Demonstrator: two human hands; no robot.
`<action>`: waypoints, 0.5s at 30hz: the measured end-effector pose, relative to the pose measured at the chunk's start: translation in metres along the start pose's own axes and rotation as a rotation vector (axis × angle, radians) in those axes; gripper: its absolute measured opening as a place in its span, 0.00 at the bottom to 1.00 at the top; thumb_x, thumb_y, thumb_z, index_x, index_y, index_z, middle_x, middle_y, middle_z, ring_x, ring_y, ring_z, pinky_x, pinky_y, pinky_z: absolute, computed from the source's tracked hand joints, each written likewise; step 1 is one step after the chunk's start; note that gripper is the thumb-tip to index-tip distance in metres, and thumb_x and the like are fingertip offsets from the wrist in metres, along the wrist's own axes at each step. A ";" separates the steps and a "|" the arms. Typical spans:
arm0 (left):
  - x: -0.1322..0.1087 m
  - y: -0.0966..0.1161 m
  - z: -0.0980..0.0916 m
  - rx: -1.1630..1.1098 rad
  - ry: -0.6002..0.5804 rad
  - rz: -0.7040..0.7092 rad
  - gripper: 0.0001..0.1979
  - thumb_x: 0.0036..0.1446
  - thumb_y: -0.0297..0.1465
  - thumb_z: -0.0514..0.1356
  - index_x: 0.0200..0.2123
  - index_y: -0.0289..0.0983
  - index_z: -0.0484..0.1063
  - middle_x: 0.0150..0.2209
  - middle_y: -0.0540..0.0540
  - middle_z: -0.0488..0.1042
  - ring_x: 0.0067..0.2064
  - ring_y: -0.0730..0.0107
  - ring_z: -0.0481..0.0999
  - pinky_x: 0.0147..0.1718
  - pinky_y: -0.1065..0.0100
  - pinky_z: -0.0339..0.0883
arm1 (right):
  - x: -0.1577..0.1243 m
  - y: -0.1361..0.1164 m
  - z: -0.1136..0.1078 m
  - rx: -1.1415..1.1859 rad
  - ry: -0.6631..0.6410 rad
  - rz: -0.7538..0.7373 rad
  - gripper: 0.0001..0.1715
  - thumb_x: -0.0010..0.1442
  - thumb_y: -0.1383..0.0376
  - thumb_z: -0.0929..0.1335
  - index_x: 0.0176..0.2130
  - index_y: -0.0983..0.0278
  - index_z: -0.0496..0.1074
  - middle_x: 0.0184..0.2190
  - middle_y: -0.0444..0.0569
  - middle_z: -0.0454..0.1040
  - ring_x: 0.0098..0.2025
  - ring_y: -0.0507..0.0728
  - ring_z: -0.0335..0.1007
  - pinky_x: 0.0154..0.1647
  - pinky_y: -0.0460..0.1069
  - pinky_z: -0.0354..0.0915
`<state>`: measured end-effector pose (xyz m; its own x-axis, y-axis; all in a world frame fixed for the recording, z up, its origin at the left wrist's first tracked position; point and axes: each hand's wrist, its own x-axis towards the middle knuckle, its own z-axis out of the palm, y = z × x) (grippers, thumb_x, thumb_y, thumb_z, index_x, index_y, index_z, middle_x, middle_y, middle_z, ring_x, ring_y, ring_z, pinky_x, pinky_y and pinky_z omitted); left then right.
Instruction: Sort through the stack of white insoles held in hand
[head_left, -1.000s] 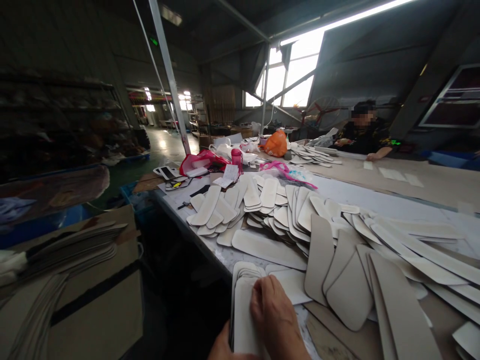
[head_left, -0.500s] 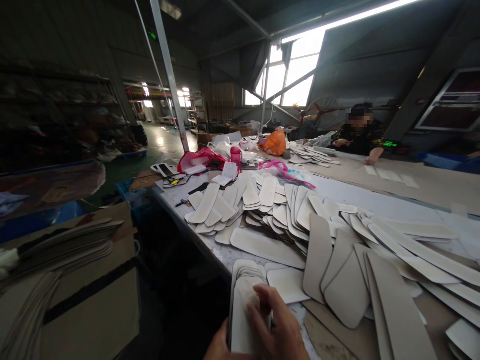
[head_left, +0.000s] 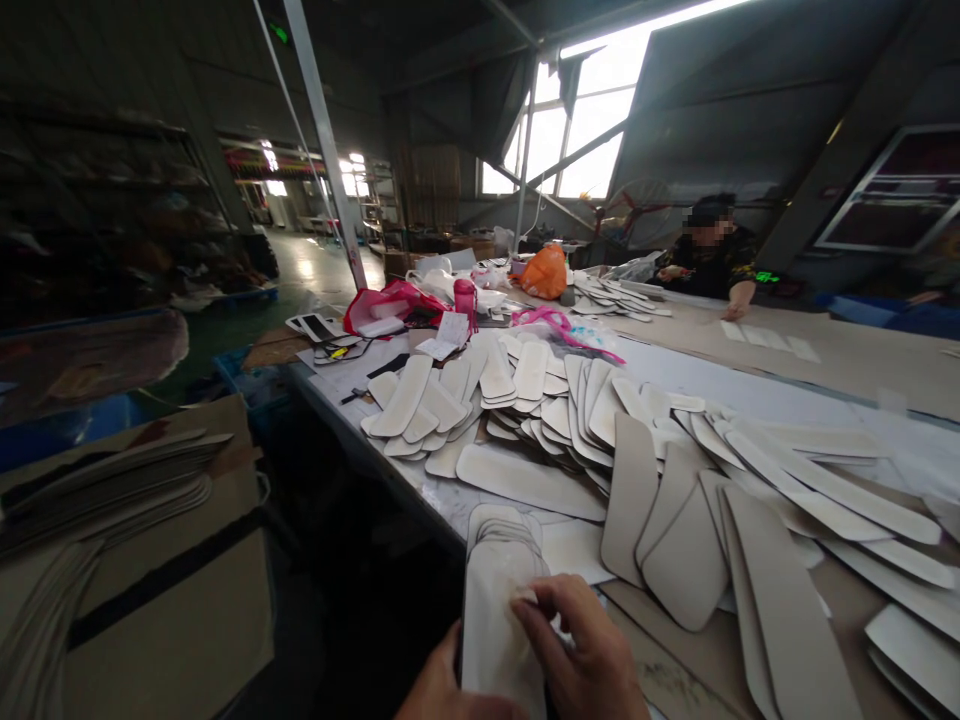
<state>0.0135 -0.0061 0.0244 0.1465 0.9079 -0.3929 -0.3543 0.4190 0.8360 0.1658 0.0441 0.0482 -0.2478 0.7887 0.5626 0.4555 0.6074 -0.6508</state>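
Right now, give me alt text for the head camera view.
The person's left hand and right hand hold a stack of pale insole-shaped cutouts over a long worktable strewn with more cutouts. A co-worker is at its far end.

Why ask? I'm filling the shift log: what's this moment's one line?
left hand: at edge of stack of pale insole-shaped pieces | right hand: on its top | beside: fanned loose pieces
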 end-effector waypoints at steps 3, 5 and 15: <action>-0.006 0.009 0.006 0.017 -0.006 -0.005 0.41 0.29 0.34 0.74 0.50 0.32 0.66 0.41 0.39 0.77 0.48 0.45 0.73 0.49 0.52 0.65 | 0.010 -0.001 -0.004 -0.065 -0.010 -0.045 0.10 0.62 0.62 0.64 0.29 0.60 0.68 0.25 0.42 0.70 0.30 0.52 0.66 0.30 0.46 0.63; -0.007 0.011 0.008 0.017 -0.025 -0.018 0.42 0.28 0.34 0.75 0.50 0.32 0.67 0.42 0.39 0.77 0.49 0.44 0.73 0.49 0.52 0.65 | 0.012 -0.003 -0.005 -0.114 -0.010 -0.034 0.11 0.62 0.62 0.64 0.28 0.60 0.67 0.25 0.43 0.69 0.30 0.54 0.65 0.31 0.47 0.63; 0.002 0.004 0.002 0.020 -0.126 -0.066 0.45 0.29 0.35 0.75 0.53 0.30 0.63 0.46 0.36 0.76 0.47 0.52 0.74 0.49 0.58 0.64 | 0.014 -0.005 -0.008 -0.154 -0.092 0.151 0.08 0.53 0.70 0.71 0.26 0.62 0.67 0.26 0.43 0.68 0.32 0.55 0.64 0.32 0.49 0.62</action>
<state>0.0144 -0.0026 0.0278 0.2843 0.8726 -0.3972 -0.3221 0.4772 0.8176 0.1665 0.0518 0.0632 -0.2410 0.8790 0.4114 0.6167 0.4660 -0.6344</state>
